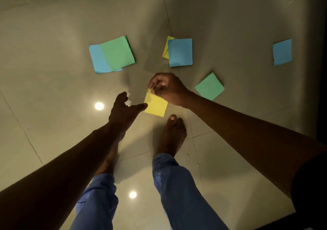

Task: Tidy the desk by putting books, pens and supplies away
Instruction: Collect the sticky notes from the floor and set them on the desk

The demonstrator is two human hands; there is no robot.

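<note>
Overall light: dim and warm, the frame's corners fell to black.
Source: two ceiling lamps mirrored as round glare spots (99, 106) on the glossy floor tiles (53, 35).
Shadows: soft, dark patches lay beyond the right hand (168, 90).
Sharpness: slightly soft; both forearms were nearly silhouetted.
Distortion: wide-angle bending showed in the tile seams.

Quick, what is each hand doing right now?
Left hand: open, fingers spread, holding nothing.
Right hand: pinching the yellow paper square.
</note>
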